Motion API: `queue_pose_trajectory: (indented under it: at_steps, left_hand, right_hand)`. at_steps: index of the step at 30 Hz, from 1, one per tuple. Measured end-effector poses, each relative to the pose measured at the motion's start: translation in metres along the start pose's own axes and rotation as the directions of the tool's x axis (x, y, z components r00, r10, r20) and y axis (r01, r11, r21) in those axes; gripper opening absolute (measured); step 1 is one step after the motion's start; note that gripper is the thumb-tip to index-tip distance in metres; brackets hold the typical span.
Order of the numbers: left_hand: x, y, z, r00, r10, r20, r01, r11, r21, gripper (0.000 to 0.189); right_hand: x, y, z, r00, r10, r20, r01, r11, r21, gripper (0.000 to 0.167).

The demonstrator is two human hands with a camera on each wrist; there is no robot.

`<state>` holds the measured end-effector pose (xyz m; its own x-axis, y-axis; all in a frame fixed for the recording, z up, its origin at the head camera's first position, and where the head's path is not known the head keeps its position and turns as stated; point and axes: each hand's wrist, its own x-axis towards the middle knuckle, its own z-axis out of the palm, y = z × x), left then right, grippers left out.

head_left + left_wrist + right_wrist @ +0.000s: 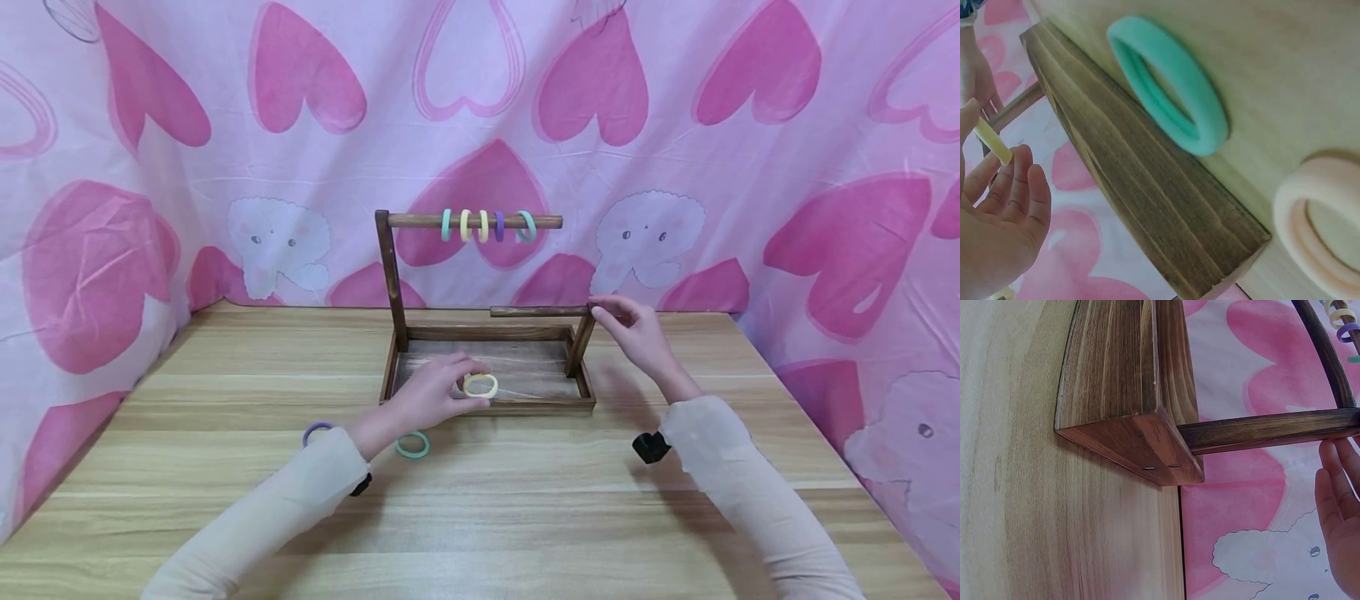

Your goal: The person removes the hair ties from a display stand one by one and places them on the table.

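Note:
My left hand (431, 396) pinches a pale yellow ring (495, 387) between thumb and fingers, over the front of the wooden stand's tray (517, 408). The left wrist view shows this ring (994, 145) nearly edge-on. At the stand's right side, my right hand (641, 337) grips the top of the short post (579, 343), where the lower bar (532, 312) joins it; the right wrist view shows fingertips (1330, 450) against the post, with the thumb out of view. Several green, yellow and purple rings hang on the upper bar (412, 221). No ring hangs on the lower bar.
A green ring (412, 456) lies on the table in front of the stand, and a purple ring (308, 431) lies left of it, partly behind the left sleeve. The left wrist view also shows a peach ring (1286, 215). Pink heart-patterned cloth (300, 192) hangs behind the table.

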<state>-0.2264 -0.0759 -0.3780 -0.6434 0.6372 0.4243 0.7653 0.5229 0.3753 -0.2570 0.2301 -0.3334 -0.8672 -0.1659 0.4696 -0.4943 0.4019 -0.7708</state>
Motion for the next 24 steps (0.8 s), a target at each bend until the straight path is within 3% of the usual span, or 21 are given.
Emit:
queue_pose_trajectory:
  at_steps: [9, 15, 24]
  left_hand:
    - [-0.010, 0.004, 0.005, 0.997, 0.059, 0.055, -0.062, 0.997, 0.049, 0.041]
    - [-0.016, 0.007, 0.008, 0.989, 0.069, 0.129, -0.074, 0.996, 0.038, 0.041]
    - [-0.027, 0.014, 0.010, 0.975, 0.014, 0.224, -0.015, 1.000, 0.001, 0.044]
  right_hand:
    - [0.000, -0.001, 0.000, 1.000, -0.003, 0.006, 0.003, 1.000, 0.013, 0.026]
    - [0.000, 0.000, 0.000, 1.000, 0.001, 0.009, -0.001, 1.000, 0.007, 0.027]
    - [-0.001, 0.000, 0.000, 1.000, 0.019, 0.015, -0.019, 1.000, 0.002, 0.028]
